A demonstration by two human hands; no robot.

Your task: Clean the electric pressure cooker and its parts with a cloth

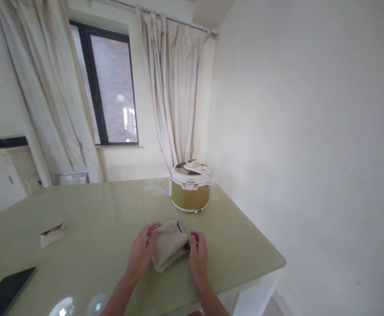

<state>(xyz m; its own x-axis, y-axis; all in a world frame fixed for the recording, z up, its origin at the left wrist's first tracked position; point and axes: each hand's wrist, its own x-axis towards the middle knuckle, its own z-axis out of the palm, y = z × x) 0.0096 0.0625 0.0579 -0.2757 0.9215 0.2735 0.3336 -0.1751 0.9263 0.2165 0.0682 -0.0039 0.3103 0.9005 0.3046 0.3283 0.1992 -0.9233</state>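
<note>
A beige folded cloth point(169, 245) lies on the pale green tabletop point(106, 237), between my two hands. It has dark patches at its right corner and along its upper edge; I cannot tell whether it is a pouch or a plain piece of fabric. My left hand point(145, 245) is closed on the cloth's upper left edge, its fingertips partly hidden. At the right corner, the thumb and fingers of my right hand point(198, 254) pinch the fabric. Just beyond the cloth stands a rice cooker point(191, 195) with a white lid and a gold-green body.
A small clear packet point(52, 237) lies on the left of the table. A dark tablet point(7, 292) rests at the near left edge. The table's right corner point(282, 262) is close to a white wall point(310, 153). Curtains point(175, 87) and a window stand behind.
</note>
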